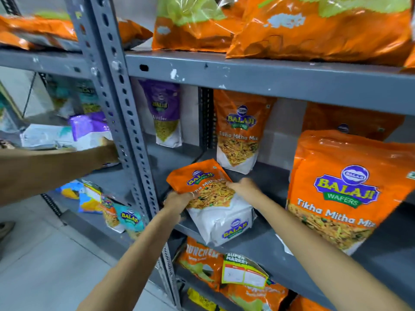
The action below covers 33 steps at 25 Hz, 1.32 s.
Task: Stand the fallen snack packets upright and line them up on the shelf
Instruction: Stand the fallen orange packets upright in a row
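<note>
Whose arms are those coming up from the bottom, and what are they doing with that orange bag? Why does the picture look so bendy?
Those arms belong to a person wearing a small camera on their head, so you see what they see. Its wide lens bends the edges. There is just this one picture. The left hand and right hand both hold a tilted orange and white snack packet on a grey metal shelf. Behind it another orange packet and a purple packet stand upright, and a big orange packet stands at the right. Another person's arm reaches in from the left.
</note>
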### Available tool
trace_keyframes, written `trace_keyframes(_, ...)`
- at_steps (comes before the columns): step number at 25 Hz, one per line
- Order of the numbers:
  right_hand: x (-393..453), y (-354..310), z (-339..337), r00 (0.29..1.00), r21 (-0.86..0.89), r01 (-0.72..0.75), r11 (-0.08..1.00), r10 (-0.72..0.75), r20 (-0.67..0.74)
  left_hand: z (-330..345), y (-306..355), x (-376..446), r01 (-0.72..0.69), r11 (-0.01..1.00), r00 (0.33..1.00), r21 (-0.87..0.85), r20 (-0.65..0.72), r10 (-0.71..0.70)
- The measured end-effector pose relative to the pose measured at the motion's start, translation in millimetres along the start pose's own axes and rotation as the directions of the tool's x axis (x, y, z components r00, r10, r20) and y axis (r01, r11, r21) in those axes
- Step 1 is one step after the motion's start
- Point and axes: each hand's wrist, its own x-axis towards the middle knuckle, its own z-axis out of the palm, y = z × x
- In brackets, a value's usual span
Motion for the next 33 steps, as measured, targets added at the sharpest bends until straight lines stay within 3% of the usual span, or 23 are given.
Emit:
trace_keyframes(3,9.2,6.8,3.6,0.974,0.225,-0.182,0.957,0.145,0.172,1.8,-0.5,1.7,0.131,0.982,0.984,-0.133,0.139,-0.112)
trace_keyframes(5,17.4,15.4,7.4,0.956,0.29,-0.221,0.931,0.149,0.253,5.2,-1.8,0.7,0.163,0.974,0.973,-0.157,0.191,-0.132)
trace_keyframes(9,13.1,22.0,8.2,0.959,0.402,-0.242,0.883,0.154,0.239,8.8,-7.7,1.3,0.138,0.939,0.982,-0.314,0.169,-0.088)
trace_keyframes(12,-3.1,18.5,4.8,0.97,0.54,-0.216,0.813,0.114,0.217,10.8,-8.1,-6.3,0.039,0.914,0.993,-0.403,0.115,0.009)
trace_keyframes(15,-14.3,15.2,4.4,0.989,0.67,-0.104,0.735,0.007,0.147,6.4,0.4,-15.8,-0.125,0.873,0.985,-0.471,0.05,0.168)
trace_keyframes(18,-23.5,14.0,7.8,0.993,0.722,0.046,0.69,-0.108,0.04,1.7,9.3,-20.9,-0.31,0.847,0.939,-0.432,0.0,0.343)
trace_keyframes(21,-30.2,19.2,13.6,0.987,0.746,0.122,0.655,-0.162,-0.018,0.3,11.7,-22.3,-0.391,0.836,0.904,-0.384,0.008,0.427)
trace_keyframes(28,-26.0,24.3,18.0,0.96,0.753,0.263,0.603,-0.24,-0.144,-1.6,31.9,5.3,-0.46,0.768,0.819,-0.446,0.121,0.561)
trace_keyframes(30,-26.0,29.1,20.4,0.94,0.719,0.336,0.608,-0.266,-0.214,-2.7,41.8,16.8,-0.428,0.767,0.778,-0.478,0.237,0.582)
trace_keyframes(33,-30.4,35.0,25.1,0.923,0.649,0.381,0.658,-0.312,-0.226,-6.4,50.7,35.8,-0.323,0.811,0.776,-0.487,0.355,0.522)
